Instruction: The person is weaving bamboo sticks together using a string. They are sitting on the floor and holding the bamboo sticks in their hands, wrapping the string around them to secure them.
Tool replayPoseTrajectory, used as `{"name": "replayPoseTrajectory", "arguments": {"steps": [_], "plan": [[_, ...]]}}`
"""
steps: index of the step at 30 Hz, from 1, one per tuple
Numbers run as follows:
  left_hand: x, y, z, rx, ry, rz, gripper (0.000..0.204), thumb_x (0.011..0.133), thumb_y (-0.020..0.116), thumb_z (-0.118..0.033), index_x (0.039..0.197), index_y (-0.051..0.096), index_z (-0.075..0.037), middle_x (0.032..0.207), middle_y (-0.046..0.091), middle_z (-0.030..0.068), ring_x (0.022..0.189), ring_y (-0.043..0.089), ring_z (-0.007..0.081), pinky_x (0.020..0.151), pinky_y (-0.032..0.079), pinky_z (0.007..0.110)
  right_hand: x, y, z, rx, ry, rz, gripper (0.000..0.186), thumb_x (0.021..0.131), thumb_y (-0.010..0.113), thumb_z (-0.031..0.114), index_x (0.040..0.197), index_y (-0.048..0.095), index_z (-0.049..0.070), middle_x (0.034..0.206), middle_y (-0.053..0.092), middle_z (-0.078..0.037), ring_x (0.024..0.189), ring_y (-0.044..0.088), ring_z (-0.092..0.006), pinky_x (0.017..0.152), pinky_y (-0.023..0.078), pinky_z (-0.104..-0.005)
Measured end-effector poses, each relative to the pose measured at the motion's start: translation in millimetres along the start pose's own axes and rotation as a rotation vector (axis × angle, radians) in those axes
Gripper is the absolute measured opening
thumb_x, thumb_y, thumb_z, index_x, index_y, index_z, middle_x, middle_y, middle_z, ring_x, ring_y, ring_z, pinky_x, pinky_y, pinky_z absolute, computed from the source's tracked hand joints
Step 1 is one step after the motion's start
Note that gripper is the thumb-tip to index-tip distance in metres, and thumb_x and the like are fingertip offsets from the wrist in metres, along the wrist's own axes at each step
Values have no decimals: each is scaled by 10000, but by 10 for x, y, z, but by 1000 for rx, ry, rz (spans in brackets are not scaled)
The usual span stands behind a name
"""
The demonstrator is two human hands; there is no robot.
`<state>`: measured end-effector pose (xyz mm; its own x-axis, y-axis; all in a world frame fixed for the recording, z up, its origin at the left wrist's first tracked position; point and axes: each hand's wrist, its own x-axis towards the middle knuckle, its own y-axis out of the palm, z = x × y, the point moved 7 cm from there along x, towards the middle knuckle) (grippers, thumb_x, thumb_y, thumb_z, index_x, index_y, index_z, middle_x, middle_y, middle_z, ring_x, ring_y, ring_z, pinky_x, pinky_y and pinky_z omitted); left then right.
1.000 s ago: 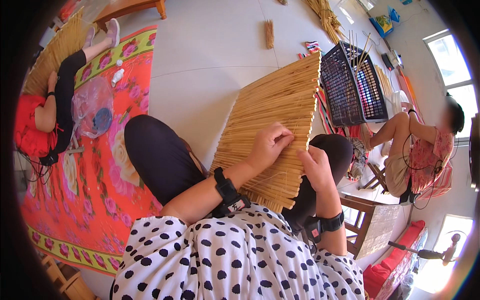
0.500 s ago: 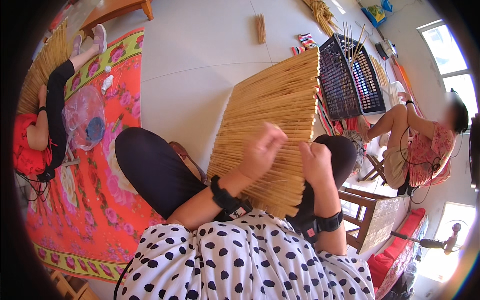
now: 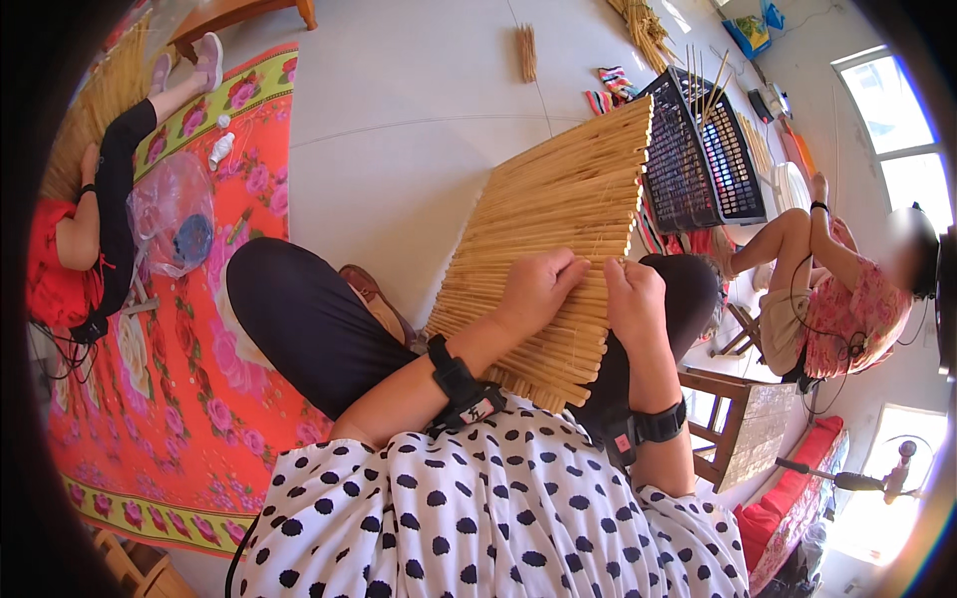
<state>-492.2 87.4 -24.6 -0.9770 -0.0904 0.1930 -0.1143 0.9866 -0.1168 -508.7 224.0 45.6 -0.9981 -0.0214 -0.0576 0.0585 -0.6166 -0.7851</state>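
A mat of straw-coloured reed stalks (image 3: 558,189) lies across my lap and slopes away from me, its stalk ends making an uneven right edge. Over its near part my left hand (image 3: 538,291) is closed, thumb and fingertips pressed together; whatever they pinch is too small to make out. Just to its right, my right hand (image 3: 635,299) is closed at the mat's right edge, fingers curled on the stalk ends. The two hands nearly meet. A dark band sits on each of my wrists.
A dark plastic crate (image 3: 688,159) with thin sticks stands beyond the mat. Right of it a person (image 3: 832,269) sits on a stool. On the left, another person (image 3: 75,234) sits by a red floral sheet (image 3: 189,399). A small stalk bundle (image 3: 525,53) lies on the floor.
My left hand, blurred and raised before, has come down and right, close to my right hand. The mat has shifted slightly right. The person at right has raised an arm.
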Motion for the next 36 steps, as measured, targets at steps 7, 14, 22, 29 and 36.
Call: {"name": "replayPoseTrajectory", "arguments": {"steps": [7,14,22,29,36], "plan": [[55,42,-75,-79,64,-35,296,944,562,-177,752,551,48,624,491,186,522,457,226,520,382,354,-51,38,105,-116,-44,-9,343,888,584,213,722,609,-86,666,579,-278,660,602,-441,605,488,-448],[-32,-1072,-72,-376,120,-493,330,977,485,-123,649,459,-102,602,413,-8,539,366,101,518,336,250,-31,13,100,-325,-311,-14,320,906,562,199,754,587,-82,602,531,-222,534,542,-288,569,445,-389],[-46,-529,-67,-169,-108,-18,264,985,557,-228,833,609,-19,648,556,22,583,514,115,565,431,268,1,66,-67,139,67,35,323,896,564,179,726,587,-94,624,555,-265,591,598,-406,569,472,-415],[112,-26,-88,75,38,73,264,928,593,-166,761,588,40,664,548,187,547,492,249,549,420,335,-35,77,136,23,33,52,326,892,559,190,700,579,-73,668,575,-277,666,596,-440,614,488,-441],[-24,-265,-124,-230,-101,-125,324,947,573,-145,669,557,20,604,546,47,562,478,104,529,391,279,-30,100,325,-31,-170,41,299,887,554,187,704,586,-47,677,590,-263,686,604,-441,639,494,-479]]}}
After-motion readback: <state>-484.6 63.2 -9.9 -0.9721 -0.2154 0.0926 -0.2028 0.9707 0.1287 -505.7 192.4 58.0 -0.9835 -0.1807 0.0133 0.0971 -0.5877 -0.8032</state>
